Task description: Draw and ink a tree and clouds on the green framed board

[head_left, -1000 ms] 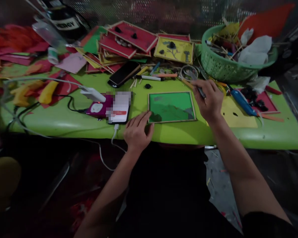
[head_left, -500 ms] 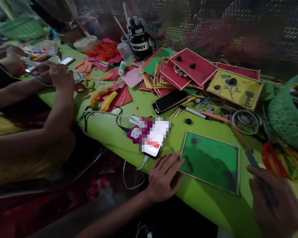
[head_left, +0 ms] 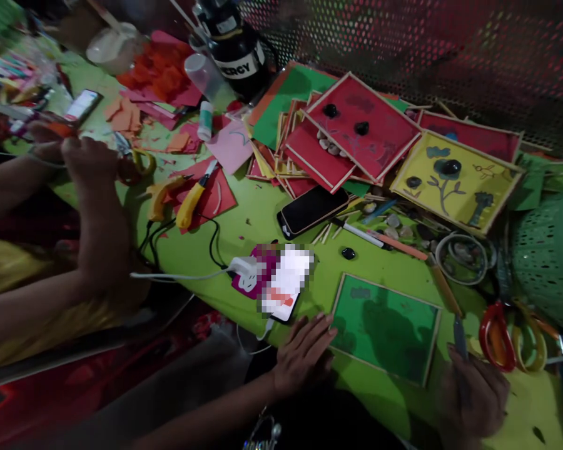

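Observation:
A green panel (head_left: 385, 328) with a thin wooden border lies flat on the green tabletop, a small grey cloud shape in its upper left corner. At its left border rests my left hand (head_left: 304, 353), palm down with fingers stretched out. To the panel's right, my right hand (head_left: 476, 390) is closed around a slim, flat grey tool (head_left: 460, 340), pointing away from me. A brown stick (head_left: 443, 284) meets the tool's far end; I cannot tell whether they are joined. Beyond the panel sits a black glossy pebble (head_left: 348, 253).
A lit phone (head_left: 288, 287) lies by a purple power adapter (head_left: 248, 281). Framed red panels (head_left: 363, 128) and a yellow one (head_left: 455, 178) are piled behind. Scissors (head_left: 497, 340) and a green basket (head_left: 551, 262) stand right. Another person's hands (head_left: 87, 162) work at left, near yellow-handled tools (head_left: 192, 203).
The view has shifted and tilted downward. My right hand has drawn in closer to the panel, and the grey tool now stands at a steeper angle. My left hand stays at the panel's left border.

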Demonstrator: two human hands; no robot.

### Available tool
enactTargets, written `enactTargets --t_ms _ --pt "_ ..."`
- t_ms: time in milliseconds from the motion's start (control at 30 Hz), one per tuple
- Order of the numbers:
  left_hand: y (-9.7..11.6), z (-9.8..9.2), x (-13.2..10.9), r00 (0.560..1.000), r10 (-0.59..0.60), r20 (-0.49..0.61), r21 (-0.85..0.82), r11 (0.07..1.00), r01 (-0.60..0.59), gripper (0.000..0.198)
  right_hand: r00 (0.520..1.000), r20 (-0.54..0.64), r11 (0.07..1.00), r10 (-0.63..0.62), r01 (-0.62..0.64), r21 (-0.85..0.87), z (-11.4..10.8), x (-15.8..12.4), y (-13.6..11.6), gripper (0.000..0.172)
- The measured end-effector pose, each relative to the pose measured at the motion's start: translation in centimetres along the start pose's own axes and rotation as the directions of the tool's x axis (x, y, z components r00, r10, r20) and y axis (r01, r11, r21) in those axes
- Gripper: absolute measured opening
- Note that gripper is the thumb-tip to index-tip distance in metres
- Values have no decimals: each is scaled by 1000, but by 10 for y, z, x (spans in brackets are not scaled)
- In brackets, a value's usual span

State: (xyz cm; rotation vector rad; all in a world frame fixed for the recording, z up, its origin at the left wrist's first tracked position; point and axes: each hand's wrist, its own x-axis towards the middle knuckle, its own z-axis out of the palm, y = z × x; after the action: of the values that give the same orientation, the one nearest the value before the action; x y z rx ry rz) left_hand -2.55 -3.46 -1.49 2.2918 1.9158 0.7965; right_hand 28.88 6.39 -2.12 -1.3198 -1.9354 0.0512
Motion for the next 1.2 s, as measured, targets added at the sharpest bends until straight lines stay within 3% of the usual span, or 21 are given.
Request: enactTargets --t_ms 67,300,400,467,567,700,767,867,933,1200 --pt "2 -2 0 999 -30 42 -25 999 31 51 999 14 998 -48 48 -49 0 6 -6 9" --pt "10 -10 2 968 -124 218 -89 985 146 64 1000 30 988 2 3 -157 11 23 -16 16" --pt "10 -12 3 946 -139 291 -141 972 187 68 989 85 982 117 -103 -159 10 26 -31 18" --pt "7 -16 4 925 -149 348 -215 948 234 70 949 71 947 308 -299 -119 7 27 -53 23" --pt "1 -23 6 892 -146 428 -374 870 322 71 842 28 843 538 -538 -21 3 25 -97 31" --pt "-6 -31 8 858 -138 495 -581 682 445 69 688 -97 694 720 -707 135 2 23 -145 35" --pt "-8 -32 10 858 -141 494 -618 637 461 69 666 -128 678 735 -717 163 0 23 -157 36" --pt "-10 -29 15 840 -189 508 -648 559 517 71 660 -125 671 741 -718 185 -4 27 -160 38" --pt "-9 -26 19 806 -244 539 -654 482 583 70 656 -103 661 748 -721 208 -6 31 -155 40" --pt "0 -10 36 578 -477 662 -601 122 790 55 648 79 596 757 -735 324 2 32 -112 43"
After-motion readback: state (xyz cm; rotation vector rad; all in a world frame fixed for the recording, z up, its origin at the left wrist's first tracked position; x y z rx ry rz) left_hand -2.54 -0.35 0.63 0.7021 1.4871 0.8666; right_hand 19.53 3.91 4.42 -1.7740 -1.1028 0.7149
